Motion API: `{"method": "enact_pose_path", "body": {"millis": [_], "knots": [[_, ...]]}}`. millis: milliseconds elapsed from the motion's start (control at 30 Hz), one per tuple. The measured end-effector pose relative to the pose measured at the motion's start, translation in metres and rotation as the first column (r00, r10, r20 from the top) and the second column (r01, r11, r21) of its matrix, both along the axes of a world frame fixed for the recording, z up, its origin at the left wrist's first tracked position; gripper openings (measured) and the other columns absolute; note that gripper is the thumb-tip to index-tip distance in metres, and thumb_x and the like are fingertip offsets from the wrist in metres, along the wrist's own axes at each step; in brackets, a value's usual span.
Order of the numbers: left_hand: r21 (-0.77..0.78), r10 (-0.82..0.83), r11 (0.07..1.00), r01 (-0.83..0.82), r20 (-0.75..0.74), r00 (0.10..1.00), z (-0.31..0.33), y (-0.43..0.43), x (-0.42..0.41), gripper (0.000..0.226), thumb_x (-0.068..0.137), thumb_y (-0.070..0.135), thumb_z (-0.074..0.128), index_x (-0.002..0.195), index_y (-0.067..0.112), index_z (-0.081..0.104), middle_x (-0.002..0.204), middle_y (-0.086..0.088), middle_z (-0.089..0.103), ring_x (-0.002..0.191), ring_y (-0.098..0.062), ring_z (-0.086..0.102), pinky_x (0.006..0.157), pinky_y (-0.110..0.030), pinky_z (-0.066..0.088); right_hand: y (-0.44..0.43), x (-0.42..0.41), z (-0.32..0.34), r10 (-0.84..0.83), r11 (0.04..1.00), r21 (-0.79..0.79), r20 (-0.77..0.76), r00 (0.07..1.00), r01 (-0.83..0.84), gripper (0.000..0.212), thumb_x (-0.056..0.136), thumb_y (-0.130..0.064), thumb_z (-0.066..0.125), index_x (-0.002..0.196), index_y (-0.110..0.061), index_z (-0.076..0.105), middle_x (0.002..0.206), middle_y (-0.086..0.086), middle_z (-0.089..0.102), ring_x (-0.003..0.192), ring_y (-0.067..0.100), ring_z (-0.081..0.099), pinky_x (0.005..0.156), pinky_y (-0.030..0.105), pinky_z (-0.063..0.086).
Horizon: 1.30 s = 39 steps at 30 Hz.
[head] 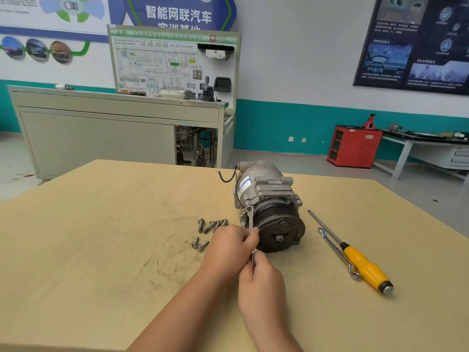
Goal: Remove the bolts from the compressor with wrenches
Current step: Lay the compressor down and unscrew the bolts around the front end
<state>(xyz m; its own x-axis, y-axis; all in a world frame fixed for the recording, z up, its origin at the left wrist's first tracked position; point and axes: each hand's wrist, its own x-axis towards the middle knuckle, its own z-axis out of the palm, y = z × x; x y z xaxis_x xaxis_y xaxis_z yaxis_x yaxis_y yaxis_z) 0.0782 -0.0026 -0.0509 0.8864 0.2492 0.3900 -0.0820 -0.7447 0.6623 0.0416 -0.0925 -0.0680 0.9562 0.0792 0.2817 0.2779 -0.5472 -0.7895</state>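
A gray metal compressor lies on its side on the far half of a tan wood table. Its round black wheel faces the person.

A thin silver wrench stands almost straight up against the left side of the compressor. Its top end sits on a bolt at the edge of the metal body, just beside the black wheel.

The left hand holds the middle of the wrench. Its fingers are curled round the wrench and touch the black wheel. The right hand is just below the left hand. Its fingers are curled and pinch the bottom end of the wrench.

Loose bolts lie on the table to the left of the compressor, near the left hand. Four or five are in a little bunch, and two more lie a bit closer to the person.

To the right of the compressor lies a screwdriver with a yellow handle. A second wrench lies right beside it, touching it near the handle.
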Motion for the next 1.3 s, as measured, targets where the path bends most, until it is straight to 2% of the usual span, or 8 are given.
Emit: {"method": "enact_pose_path", "body": {"millis": [100,267,400,600,833,1067,1233,1300], "knots": [[0.04,0.002,0.999,-0.002,0.003,1.0,0.0011,-0.0005,0.0002,0.055,0.095,0.037,0.048,0.045,0.016,0.035,0.039,0.001,0.031,0.039,-0.013,0.029,0.042,-0.024,0.023,-0.0009,0.0006,-0.0006,-0.004,0.998,-0.059,0.01,1.0,0.004,0.018,0.096,-0.021,0.041,0.098,-0.016,0.059,0.094,0.006,0.066,0.09,0.028,0.057,0.061,0.035,0.033],[-0.093,0.042,0.995,-0.04,0.017,0.999,-0.0006,-0.0008,-0.0006,0.056,0.088,0.037,0.058,0.041,0.016,0.036,0.034,0.003,0.031,0.037,-0.012,0.032,0.043,-0.021,0.029,-0.0016,0.001,0.0006,0.138,0.965,0.237,-0.115,0.984,-0.108,0.024,0.095,-0.012,0.043,0.074,-0.01,0.055,0.059,0.007,0.054,0.059,0.025,0.048,0.055,0.031,0.033],[-0.203,0.061,0.978,-0.055,0.027,0.998,-0.0015,-0.0008,0.0003,0.053,0.085,0.037,0.063,0.043,0.01,0.044,0.04,-0.001,0.04,0.041,-0.01,0.031,0.044,-0.021,0.027,-0.0038,-0.0022,0.0051,0.275,0.899,0.396,-0.182,0.944,-0.186,0.029,0.096,-0.01,0.038,0.069,-0.003,0.047,0.037,0.003,0.041,0.034,0.011,0.034,0.042,0.023,0.028],[-0.229,0.058,0.972,-0.049,0.031,0.998,0.0,-0.0021,-0.0001,0.051,0.086,0.037,0.063,0.047,0.008,0.047,0.042,-0.003,0.039,0.04,-0.011,0.028,0.043,-0.021,0.026,-0.0067,-0.0042,0.0083,0.326,0.852,0.479,-0.166,0.93,-0.213,0.029,0.095,-0.004,0.036,0.066,-0.004,0.042,0.042,0.013,0.038,0.033,0.011,0.032,0.039,0.019,0.027],[-0.253,0.067,0.966,-0.057,0.03,0.997,-0.0005,-0.0024,0.0,0.053,0.085,0.037,0.063,0.052,-0.003,0.055,0.042,-0.003,0.04,0.041,-0.012,0.03,0.043,-0.022,0.026,-0.0064,-0.0044,0.0069,0.35,0.835,0.503,-0.174,0.921,-0.223,0.033,0.096,-0.007,0.036,0.064,-0.006,0.041,0.038,0.008,0.038,0.034,0.012,0.031,0.039,0.02,0.027],[-0.252,0.048,0.966,-0.047,-0.001,0.999,-0.0015,-0.001,-0.0017,0.054,0.085,0.038,0.063,0.041,0.012,0.044,0.035,0.005,0.034,0.037,-0.011,0.031,0.041,-0.019,0.027,-0.0055,-0.0062,0.0057,0.346,0.856,0.458,-0.161,0.924,-0.24,0.03,0.096,-0.006,0.035,0.067,-0.006,0.043,0.038,0.007,0.04,0.033,0.011,0.033,0.04,0.02,0.028],[-0.263,0.034,0.964,-0.03,0.013,0.999,0.0007,0.0002,-0.0012,0.052,0.086,0.038,0.063,0.048,0.004,0.05,0.042,-0.003,0.037,0.041,-0.012,0.029,0.046,-0.024,0.027,-0.0028,-0.0067,0.0077,0.335,0.861,0.449,-0.148,0.931,-0.239,0.027,0.095,-0.003,0.033,0.07,-0.003,0.043,0.044,0.014,0.039,0.033,0.011,0.032,0.039,0.02,0.028],[-0.262,0.036,0.964,-0.032,0.009,0.999,0.0008,0.0005,-0.0009,0.053,0.086,0.038,0.063,0.045,0.008,0.046,0.038,0.003,0.034,0.039,-0.011,0.029,0.044,-0.022,0.026,-0.0026,-0.0068,0.0083,0.334,0.86,0.452,-0.149,0.931,-0.236,0.026,0.095,-0.003,0.034,0.07,-0.003,0.043,0.045,0.015,0.038,0.032,0.01,0.032,0.038,0.019,0.028]]}}
